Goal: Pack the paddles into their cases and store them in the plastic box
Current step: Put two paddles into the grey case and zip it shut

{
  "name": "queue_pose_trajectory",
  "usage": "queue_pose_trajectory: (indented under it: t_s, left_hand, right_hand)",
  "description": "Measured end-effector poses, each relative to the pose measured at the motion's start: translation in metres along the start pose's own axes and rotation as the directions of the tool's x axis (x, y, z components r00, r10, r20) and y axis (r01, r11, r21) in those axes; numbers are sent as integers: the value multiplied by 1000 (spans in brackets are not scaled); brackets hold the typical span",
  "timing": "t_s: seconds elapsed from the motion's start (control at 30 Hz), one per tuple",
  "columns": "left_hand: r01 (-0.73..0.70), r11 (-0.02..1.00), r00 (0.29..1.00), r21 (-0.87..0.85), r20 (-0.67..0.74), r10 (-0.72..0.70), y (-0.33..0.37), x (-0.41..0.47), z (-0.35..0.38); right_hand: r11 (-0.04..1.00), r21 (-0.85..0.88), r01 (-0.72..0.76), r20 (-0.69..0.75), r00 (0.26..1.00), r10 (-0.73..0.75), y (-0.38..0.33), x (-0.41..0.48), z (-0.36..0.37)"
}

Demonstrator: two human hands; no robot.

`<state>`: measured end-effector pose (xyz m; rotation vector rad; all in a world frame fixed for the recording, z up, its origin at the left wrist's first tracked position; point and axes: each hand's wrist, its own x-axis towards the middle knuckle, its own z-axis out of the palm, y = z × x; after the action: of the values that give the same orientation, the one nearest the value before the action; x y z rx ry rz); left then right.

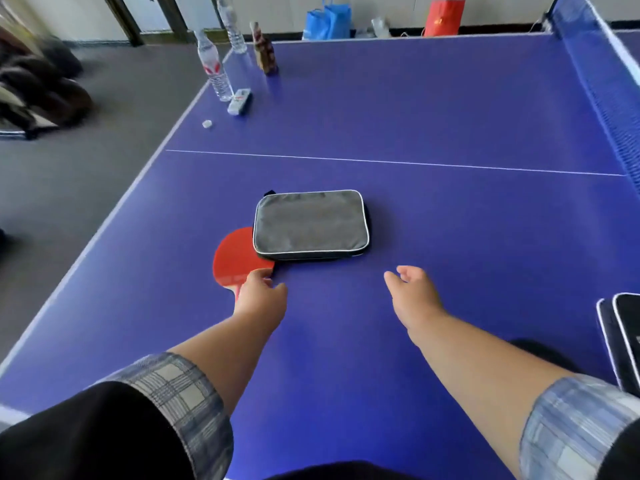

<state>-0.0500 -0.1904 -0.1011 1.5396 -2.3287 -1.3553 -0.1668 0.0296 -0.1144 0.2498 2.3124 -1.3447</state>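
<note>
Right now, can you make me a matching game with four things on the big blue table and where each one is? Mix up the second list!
Things:
1. red paddle
2. grey case
3. left hand
4. water bottle

Places:
A. far left edge of the table, standing upright
B. middle of the table, lying flat, closed
C. poking out from under the case's left side
D. resting on the paddle near its handle

Right pairs: 1-C, 2-B, 3-D, 4-A
</note>
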Motion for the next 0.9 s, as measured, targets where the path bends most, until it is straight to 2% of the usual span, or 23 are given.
queue_pose_trajectory:
  t_s: [0.13, 0.4, 0.53, 0.7, 0.8, 0.9]
  left_hand:
    - [-89, 990, 996, 111, -6, 90, -4, 82, -31]
    - [-134, 971, 984, 197, 146, 107, 15, 169, -24]
    - [-113, 977, 972, 180, 222, 71, 11, 174, -15]
    - [-98, 978, 977, 185, 205, 59, 12, 156, -12]
    - [-126, 977, 974, 172, 210, 89, 11, 121, -16]
    - [-153, 972, 969, 177, 222, 112, 5, 83, -16]
  right_hand:
    - [996, -81, -21, -9, 1000, 20, -33, 38, 44]
    - [973, -171, -155, -3, 988, 157, -68, 93, 83]
    - [965, -212, -154, -25, 988, 152, -61, 98, 94]
    - [989, -124, -80, -99, 993, 68, -52, 93, 95]
    - [996, -74, -53, -117, 992, 44, -44, 68, 74]
    - [994, -98, -54, -119, 992, 42, -29, 43, 48]
